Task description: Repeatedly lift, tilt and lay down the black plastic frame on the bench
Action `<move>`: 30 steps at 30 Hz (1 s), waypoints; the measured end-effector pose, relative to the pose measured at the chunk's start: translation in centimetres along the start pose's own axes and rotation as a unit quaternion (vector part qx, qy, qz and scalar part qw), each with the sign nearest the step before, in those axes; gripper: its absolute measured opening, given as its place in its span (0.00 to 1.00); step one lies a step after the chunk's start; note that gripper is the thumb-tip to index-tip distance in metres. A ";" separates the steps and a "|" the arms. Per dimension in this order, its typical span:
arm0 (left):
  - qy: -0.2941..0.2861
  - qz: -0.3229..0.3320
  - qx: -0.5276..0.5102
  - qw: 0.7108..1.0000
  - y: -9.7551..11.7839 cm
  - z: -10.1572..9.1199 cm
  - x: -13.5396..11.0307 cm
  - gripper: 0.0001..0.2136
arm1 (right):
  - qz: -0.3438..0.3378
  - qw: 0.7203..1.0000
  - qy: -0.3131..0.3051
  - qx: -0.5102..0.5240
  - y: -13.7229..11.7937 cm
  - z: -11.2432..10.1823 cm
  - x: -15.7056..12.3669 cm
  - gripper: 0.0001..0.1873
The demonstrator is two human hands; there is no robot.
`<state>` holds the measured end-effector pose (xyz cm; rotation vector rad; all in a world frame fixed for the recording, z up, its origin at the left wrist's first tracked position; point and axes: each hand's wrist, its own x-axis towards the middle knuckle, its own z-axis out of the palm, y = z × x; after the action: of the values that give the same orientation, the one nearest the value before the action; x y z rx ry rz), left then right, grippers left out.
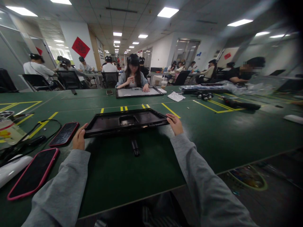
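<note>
A wide black plastic panel (109, 121), looking like a monitor's back cover, is held up over the green table, its hollow side facing me. Around its middle is a rectangular recess (129, 120). My left hand (80, 137) grips the panel's left end, fingers at the edge. At the opposite end, my right hand (175, 123) is closed on the right corner, thumb on top. Below the panel, a small dark part (135, 148) shows near the tabletop; whether it is joined to the panel I cannot tell.
Two phones (35, 175) in reddish cases, a cable (50, 135) and a white object (14, 168) lie left on the green table (132, 186). Across it, a person (133, 74) works at a framed panel (137, 92). A dark tool (241, 103) and plastic wrap (248, 88) are right.
</note>
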<state>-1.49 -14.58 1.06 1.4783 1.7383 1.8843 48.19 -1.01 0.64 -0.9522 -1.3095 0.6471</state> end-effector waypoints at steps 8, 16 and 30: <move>-0.008 0.010 0.018 1.000 0.4 -0.2 -0.2 0.22 | -0.007 1.000 -0.003 -0.015 0.0 0.0 0.0 0.23; 0.007 0.023 0.022 0.999 -0.1 0.0 -0.1 0.22 | -0.011 1.000 -0.007 -0.026 0.4 -0.1 0.0 0.22; -0.010 0.022 0.030 0.999 -0.1 -0.2 -0.1 0.21 | -0.015 0.999 -0.006 -0.034 0.7 -0.1 0.1 0.20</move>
<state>-1.63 -14.79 0.99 1.5635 1.7826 1.8461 48.42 -0.62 0.09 -0.9823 -1.3617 0.5902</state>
